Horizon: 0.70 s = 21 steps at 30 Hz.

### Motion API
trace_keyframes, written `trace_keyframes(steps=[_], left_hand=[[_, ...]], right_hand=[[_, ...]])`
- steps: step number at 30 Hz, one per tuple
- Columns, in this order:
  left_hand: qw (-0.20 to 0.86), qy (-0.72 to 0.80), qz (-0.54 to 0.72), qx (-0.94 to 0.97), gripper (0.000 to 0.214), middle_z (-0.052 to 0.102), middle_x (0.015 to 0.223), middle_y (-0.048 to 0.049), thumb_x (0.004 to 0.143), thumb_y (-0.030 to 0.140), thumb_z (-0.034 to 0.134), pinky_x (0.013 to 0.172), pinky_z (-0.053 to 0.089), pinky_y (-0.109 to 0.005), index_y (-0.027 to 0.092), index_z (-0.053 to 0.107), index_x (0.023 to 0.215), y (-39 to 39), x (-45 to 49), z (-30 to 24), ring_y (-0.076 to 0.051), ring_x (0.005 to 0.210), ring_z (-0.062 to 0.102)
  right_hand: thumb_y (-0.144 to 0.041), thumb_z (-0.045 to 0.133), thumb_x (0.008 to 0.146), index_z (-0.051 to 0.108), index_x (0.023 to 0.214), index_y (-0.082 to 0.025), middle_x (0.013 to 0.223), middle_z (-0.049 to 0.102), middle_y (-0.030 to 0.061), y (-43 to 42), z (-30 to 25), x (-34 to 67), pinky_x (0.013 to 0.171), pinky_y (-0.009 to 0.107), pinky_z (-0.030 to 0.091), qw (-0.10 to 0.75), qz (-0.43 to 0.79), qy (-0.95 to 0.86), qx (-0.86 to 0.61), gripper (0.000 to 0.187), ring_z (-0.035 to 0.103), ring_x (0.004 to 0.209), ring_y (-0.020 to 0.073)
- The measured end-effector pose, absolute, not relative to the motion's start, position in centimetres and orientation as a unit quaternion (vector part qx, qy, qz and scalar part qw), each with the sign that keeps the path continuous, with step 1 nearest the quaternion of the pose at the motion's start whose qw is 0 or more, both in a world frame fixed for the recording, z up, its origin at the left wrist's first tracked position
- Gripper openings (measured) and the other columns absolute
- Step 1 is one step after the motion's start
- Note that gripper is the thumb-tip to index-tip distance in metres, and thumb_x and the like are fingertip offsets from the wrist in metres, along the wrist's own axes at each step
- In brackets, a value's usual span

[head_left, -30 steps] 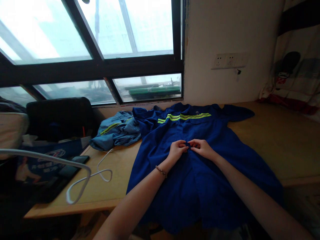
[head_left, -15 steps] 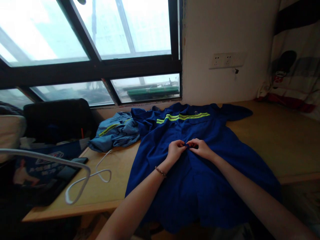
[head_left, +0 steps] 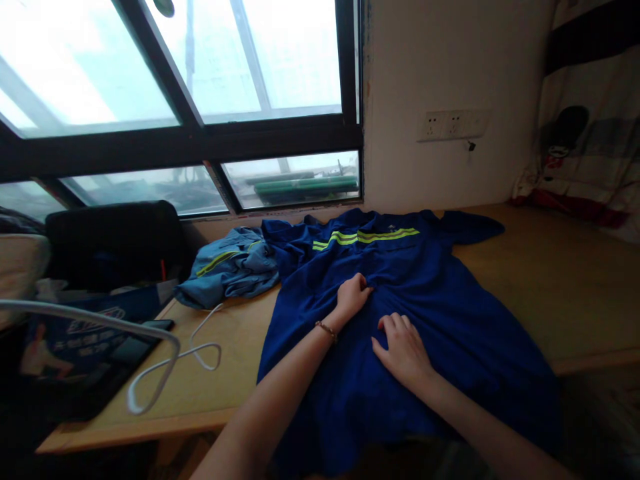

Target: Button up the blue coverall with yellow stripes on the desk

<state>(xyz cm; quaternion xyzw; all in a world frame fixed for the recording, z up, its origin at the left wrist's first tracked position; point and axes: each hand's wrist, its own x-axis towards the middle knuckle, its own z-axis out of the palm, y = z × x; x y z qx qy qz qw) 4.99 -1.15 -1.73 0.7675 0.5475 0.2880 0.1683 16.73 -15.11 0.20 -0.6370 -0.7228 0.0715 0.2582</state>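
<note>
A dark blue work shirt [head_left: 470, 307] with yellow-green reflective stripes across its chest lies spread on the table, its lower part hanging over the front edge. My left hand [head_left: 353, 294] pinches the shirt front near the middle, and creases run out from that spot. Lower and to the right, my right hand [head_left: 401, 347] rests over the cloth with its fingers apart and nothing held. A bracelet circles my left wrist.
A lighter blue garment [head_left: 233, 270] with a yellow-green stripe lies crumpled left of the shirt. A white cable [head_left: 175, 360] loops over the wooden table [head_left: 235, 333]. A black bag-like shape [head_left: 115, 243] stands far left. Behind are a window and a wall socket [head_left: 453, 125].
My right hand has let go of the shirt front and moved down toward me, its fingers opening. My left hand stays at nearly the same spot, still pinching the cloth.
</note>
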Motion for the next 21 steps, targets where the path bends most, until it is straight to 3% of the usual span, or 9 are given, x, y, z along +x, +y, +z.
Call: trace_keyframes(steps=[8, 11, 16, 21], left_hand=[[0.150, 0.516, 0.248, 0.806, 0.012, 0.057, 0.068, -0.0002, 0.071, 0.028, 0.059, 0.059, 0.034, -0.023, 0.019, 0.052, 0.076, 3.3, 5.1, -0.1, -0.015, 0.065, 0.053], [0.140, 0.521, 0.249, 0.804, 0.012, 0.059, 0.072, -0.0027, 0.073, 0.026, 0.057, 0.064, 0.036, -0.024, 0.019, 0.051, 0.079, 3.3, 5.6, 0.2, -0.018, 0.070, 0.056], [0.186, 0.537, 0.269, 0.778, 0.024, 0.062, 0.085, -0.0075, 0.072, 0.024, 0.058, 0.075, 0.038, -0.026, 0.018, 0.049, 0.094, 1.9, 5.7, 0.5, -0.020, 0.083, 0.058], [0.278, 0.497, 0.340, 0.748, 0.050, 0.060, 0.100, -0.0128, 0.065, 0.022, 0.064, 0.084, 0.037, -0.030, 0.015, 0.045, 0.111, -1.9, 5.0, 0.7, -0.023, 0.093, 0.056]], right_hand=[[-0.018, 0.052, 0.059, 0.055, 0.067, -0.019, 0.071, 0.057, 0.0026, -9.0, 0.0, 20.3, 0.065, 0.026, 0.035, 0.232, 0.113, -0.743, -0.618, 0.009, 0.049, 0.073, 0.0168], [-0.020, 0.051, 0.057, 0.059, 0.061, -0.019, 0.061, 0.058, 0.0003, -7.3, 0.1, 21.5, 0.060, 0.026, 0.036, 0.262, 0.247, -0.719, -0.595, 0.009, 0.050, 0.064, 0.0154], [-0.019, 0.049, 0.055, 0.065, 0.062, -0.016, 0.059, 0.063, 0.0006, -6.2, -0.1, 23.6, 0.059, 0.027, 0.041, 0.403, 0.548, -0.527, -0.509, 0.018, 0.055, 0.061, 0.0159], [-0.015, 0.051, 0.055, 0.066, 0.070, -0.016, 0.063, 0.064, 0.0007, -6.0, 0.1, 24.8, 0.058, 0.026, 0.044, 0.433, 0.672, -0.367, -0.475, 0.022, 0.056, 0.059, 0.0145]])
